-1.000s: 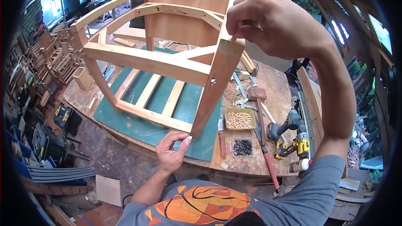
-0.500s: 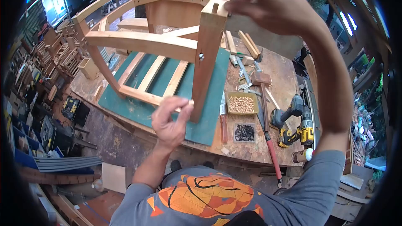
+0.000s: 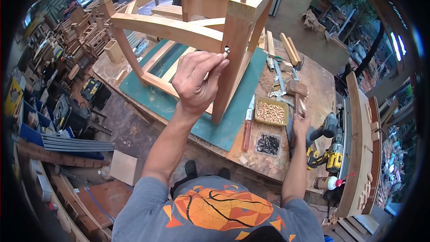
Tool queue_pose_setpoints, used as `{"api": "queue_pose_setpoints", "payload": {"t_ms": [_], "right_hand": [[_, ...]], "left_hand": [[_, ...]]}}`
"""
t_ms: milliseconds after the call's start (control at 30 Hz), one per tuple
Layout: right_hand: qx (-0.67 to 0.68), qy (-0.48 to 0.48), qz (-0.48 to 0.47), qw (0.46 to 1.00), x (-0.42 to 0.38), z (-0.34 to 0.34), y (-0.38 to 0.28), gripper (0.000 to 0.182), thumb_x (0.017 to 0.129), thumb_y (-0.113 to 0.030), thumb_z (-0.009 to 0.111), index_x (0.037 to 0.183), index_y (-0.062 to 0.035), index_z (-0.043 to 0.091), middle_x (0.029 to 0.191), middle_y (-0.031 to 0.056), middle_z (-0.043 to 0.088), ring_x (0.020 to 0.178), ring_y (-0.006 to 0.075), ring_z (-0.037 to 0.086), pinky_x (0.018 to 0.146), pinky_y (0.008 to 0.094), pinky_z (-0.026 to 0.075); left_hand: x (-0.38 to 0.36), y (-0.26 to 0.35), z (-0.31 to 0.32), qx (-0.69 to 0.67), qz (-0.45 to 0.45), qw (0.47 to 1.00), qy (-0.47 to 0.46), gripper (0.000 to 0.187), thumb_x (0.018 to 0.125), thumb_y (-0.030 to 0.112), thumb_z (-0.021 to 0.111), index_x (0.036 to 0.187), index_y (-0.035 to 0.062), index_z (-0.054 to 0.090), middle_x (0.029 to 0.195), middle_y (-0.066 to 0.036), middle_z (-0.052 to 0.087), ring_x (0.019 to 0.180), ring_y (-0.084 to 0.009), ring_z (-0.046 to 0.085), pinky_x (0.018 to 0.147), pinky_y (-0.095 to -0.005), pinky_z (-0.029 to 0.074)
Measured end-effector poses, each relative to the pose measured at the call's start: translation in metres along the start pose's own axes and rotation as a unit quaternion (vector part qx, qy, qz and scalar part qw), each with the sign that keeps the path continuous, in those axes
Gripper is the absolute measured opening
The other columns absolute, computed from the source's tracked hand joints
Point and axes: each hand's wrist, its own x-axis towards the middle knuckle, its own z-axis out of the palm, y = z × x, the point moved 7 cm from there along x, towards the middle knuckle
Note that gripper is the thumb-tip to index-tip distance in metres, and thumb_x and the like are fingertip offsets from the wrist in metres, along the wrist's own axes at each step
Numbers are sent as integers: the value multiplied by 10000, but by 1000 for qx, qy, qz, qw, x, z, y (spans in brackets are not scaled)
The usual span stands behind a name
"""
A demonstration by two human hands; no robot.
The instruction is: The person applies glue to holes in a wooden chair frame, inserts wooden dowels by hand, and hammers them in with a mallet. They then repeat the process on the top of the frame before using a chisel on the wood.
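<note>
An unfinished wooden chair frame lies on a green mat on the workbench. My left hand pinches a small wooden dowel plug at a hole in the chair leg. My right hand is down on the bench, wrapped around the handle of a mallet. Another plug sticks up from the top end of the leg.
A yellow tray of wooden plugs and a tray of black screws sit by a red-handled chisel. Two yellow cordless drills, a glue bottle, clamps and wood offcuts lie at right. Toolboxes stand on the floor at left.
My left hand rose from the mat edge to the hole in the chair leg with the plug. My right hand let go of the leg top and dropped to the mallet.
</note>
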Motion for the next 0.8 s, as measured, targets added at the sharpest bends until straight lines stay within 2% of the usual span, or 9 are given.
{"api": "queue_pose_setpoints", "payload": {"t_ms": [67, 233, 400, 533, 733, 800], "right_hand": [[-30, -11, 3, 999, 8, 4, 23, 512, 843, -225, 707, 1284, 27, 640, 1158, 269, 682, 1086, 384, 664, 961, 438, 509], [-92, -6, -1, 996, 10, 2, 29, 540, 826, -256, 706, 1278, 33, 642, 1150, 280, 676, 1070, 408, 658, 979, 451, 495], [-118, -27, -6, 993, 25, 7, 29, 544, 810, -261, 700, 1270, 25, 649, 1178, 333, 655, 1141, 444, 631, 1027, 471, 476], [-141, -66, 20, 988, 29, 14, 18, 529, 805, -253, 699, 1262, 10, 657, 1180, 328, 660, 1154, 448, 632, 1025, 474, 485], [-159, -83, 29, 983, 35, 33, 31, 472, 812, -243, 692, 1215, 2, 677, 1148, 290, 691, 1108, 443, 662, 983, 489, 512], [-194, -129, 50, 971, 38, 39, 28, 475, 833, -227, 677, 1244, 8, 642, 1184, 294, 676, 1131, 446, 650, 984, 499, 509]], "left_hand": [[3, -1, 2, 11, -5, 1000, -7, 211, 778, 47, 844, 963, 50, 743, 875, -66, 728, 789, -236, 676, 704, -348, 517], [12, 4, 4, 21, -12, 1000, -13, 192, 783, 39, 836, 947, 48, 737, 876, -66, 730, 784, -236, 673, 697, -347, 514], [25, 8, 5, 40, 12, 998, -43, 183, 775, 26, 828, 930, 44, 731, 865, -68, 719, 786, -244, 675, 695, -351, 522], [30, 13, 4, 60, 16, 996, -58, 178, 772, 21, 822, 922, 43, 728, 857, -67, 706, 778, -248, 665, 683, -353, 516], [35, 21, 5, 120, 79, 985, -91, 184, 766, 26, 812, 918, 52, 712, 828, -53, 679, 770, -244, 651, 659, -368, 499], [36, 24, 6, 136, 93, 980, -112, 183, 768, 42, 809, 916, 60, 704, 828, -40, 676, 761, -235, 647, 648, -371, 496]]}}
